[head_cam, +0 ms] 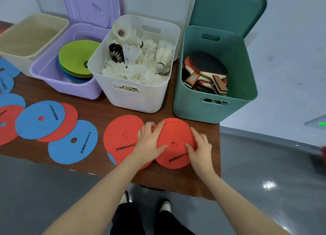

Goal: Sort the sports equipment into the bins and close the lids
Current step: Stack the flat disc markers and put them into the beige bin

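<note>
A flat red round marker disc (173,144) is pressed against the brown wooden counter (98,104) by both hands, near its front edge. The left hand (150,143) and right hand (200,149) are laid with fingers extended, nothing gripped; bare counter is seen ahead.

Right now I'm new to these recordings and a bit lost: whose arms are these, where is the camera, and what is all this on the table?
The camera sits on a person's head, looking down at their own bare arms.

On the brown table stand four bins:
- a cream bin
- a purple bin with flat discs
- a white bin of shuttlecocks
- a green bin with table tennis paddles

More blue and red discs lie loose on the table.

The left hand and right hand both rest on one red disc near the table's front edge, fingers fairly flat rather than gripping it.
</note>
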`<state>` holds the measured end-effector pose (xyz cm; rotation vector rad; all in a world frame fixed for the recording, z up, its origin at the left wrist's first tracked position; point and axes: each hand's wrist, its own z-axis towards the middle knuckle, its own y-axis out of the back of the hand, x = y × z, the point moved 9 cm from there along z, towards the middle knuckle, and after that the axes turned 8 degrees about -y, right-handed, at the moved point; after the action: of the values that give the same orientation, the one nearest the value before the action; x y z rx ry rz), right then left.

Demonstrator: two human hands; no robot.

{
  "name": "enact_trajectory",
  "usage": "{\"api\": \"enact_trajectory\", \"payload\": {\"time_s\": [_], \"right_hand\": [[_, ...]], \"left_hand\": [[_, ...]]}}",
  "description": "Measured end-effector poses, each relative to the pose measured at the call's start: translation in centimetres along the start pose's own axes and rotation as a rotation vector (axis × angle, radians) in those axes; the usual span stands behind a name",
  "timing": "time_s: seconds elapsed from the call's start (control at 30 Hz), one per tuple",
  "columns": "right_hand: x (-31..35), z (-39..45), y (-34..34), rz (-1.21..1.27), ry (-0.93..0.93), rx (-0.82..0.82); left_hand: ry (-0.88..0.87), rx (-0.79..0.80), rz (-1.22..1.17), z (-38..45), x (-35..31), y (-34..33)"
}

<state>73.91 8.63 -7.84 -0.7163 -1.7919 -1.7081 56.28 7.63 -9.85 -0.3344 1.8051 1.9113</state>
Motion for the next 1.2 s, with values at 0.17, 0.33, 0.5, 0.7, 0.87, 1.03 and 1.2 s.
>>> {"api": "enact_trajectory", "payload": {"time_s": [0.17,0.33,0.5,0.7,0.87,1.03,1.2], "right_hand": [[0.3,0.7,2.3,0.049,0.043,-0.107],[1.5,1.4,4.7,0.153,0.093,-0.190],[2.6,2.1,5.1,0.127,0.103,-0.130],[5.4,1.8,-1.3,0.061,0.167,0.092],[7.6,1.4,-7.2,-0.053,0.168,0.250],[6.3,1.2,-12.1,-0.288,0.022,0.388],[4.0,0.2,-11.8,-0.392,-0.079,0.239]], "left_hand": [[-0.051,-0.093,-0.023,0.4,-1.5,0.7],[-0.087,-0.229,-0.107,1.4,-3.8,2.7],[-0.071,-0.308,-0.057,2.0,-4.5,5.0],[0.140,-0.215,0.040,-2.0,0.6,5.5],[0.312,-0.154,0.129,-4.8,5.6,6.9],[0.496,0.032,0.200,-7.1,10.4,5.6],[0.500,0.152,0.070,-7.7,11.8,3.3]]}}
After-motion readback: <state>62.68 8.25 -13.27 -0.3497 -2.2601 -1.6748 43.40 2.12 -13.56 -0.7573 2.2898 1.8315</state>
